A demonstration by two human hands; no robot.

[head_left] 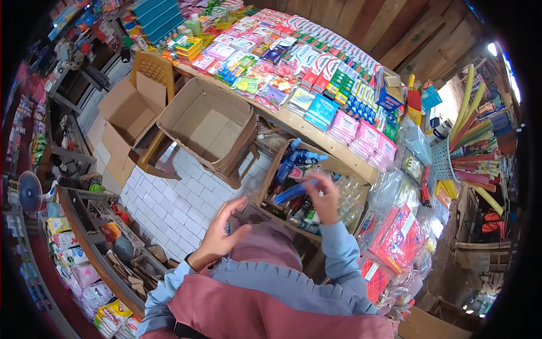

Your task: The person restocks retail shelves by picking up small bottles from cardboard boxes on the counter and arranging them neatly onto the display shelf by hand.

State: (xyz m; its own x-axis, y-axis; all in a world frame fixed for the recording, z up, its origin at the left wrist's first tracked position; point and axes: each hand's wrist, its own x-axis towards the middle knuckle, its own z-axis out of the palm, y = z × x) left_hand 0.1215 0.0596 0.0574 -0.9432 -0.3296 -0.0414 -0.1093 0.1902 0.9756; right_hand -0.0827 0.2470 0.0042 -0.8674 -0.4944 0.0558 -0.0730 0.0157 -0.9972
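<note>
A blue item (294, 192), blurred and slender, is held in my right hand (323, 198) above an open cardboard box (361, 169). Inside that box lie blue bottles (307, 157) at the upper left and several small clear glass containers (351, 198) at the right. My left hand (223, 230) hovers left of the box, fingers apart, holding nothing. Beyond the box runs a wooden counter (316, 133) covered with rows of packaged goods, among them pink packets (361, 135) and a light blue packet (322, 110).
An empty carton (209, 127) rests on a chair left of the box, and another open carton (127, 113) stands farther left. A small fan (31, 192) is at the far left. Plastic-wrapped red boxes (395, 237) are piled at the right, below a basket (442, 161).
</note>
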